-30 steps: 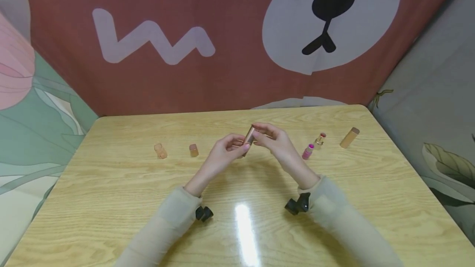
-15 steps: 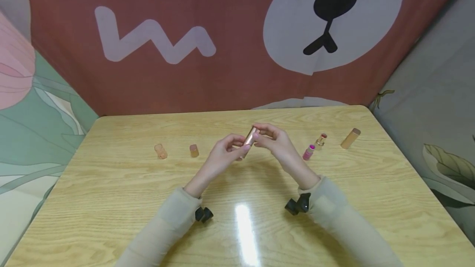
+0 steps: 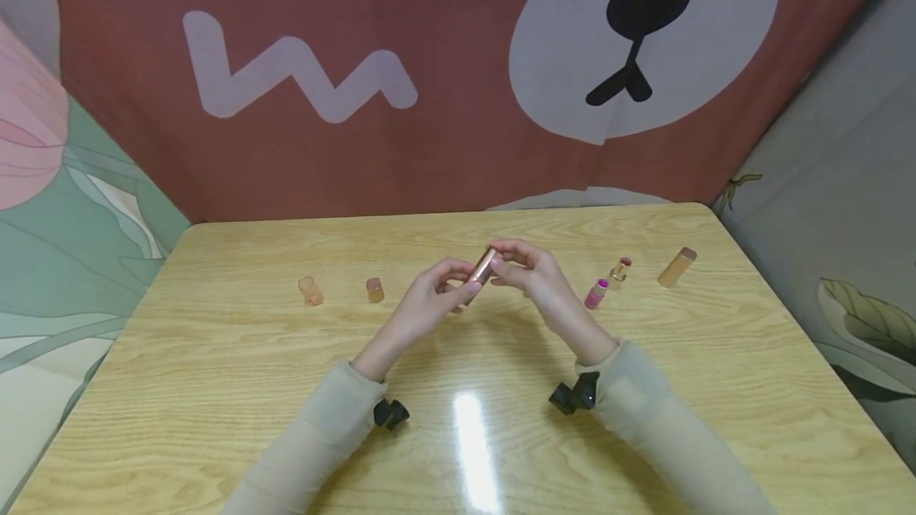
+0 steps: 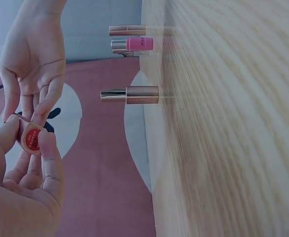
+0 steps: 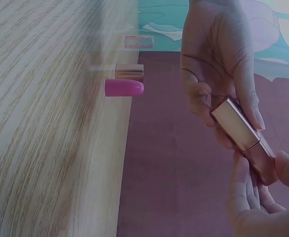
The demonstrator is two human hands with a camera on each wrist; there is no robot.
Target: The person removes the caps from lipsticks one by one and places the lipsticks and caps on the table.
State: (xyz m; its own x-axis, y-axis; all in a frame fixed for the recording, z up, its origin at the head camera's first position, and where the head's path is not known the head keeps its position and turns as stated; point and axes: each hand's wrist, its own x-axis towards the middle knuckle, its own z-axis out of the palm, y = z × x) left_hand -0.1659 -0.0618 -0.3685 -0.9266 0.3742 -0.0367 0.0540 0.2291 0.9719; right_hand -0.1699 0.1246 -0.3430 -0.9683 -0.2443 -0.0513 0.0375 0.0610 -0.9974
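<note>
one lipstick (image 5: 242, 134) between left hand (image 3: 433, 292) and right (image 3: 533, 269)

The left arm (image 3: 308, 435) and the right arm (image 3: 673, 420) reach forward and lean in, like two sides of a tent. The left wrist (image 3: 375, 351) and the right wrist (image 3: 591, 340) are well apart, but the left hand (image 3: 431, 292) and the right hand (image 3: 538, 270) are close at the fingertips. Both hands are up in the air, palms facing each other. Each one grips with its thumb and bent fingers. The right fingertips are just past the left ones.
</note>
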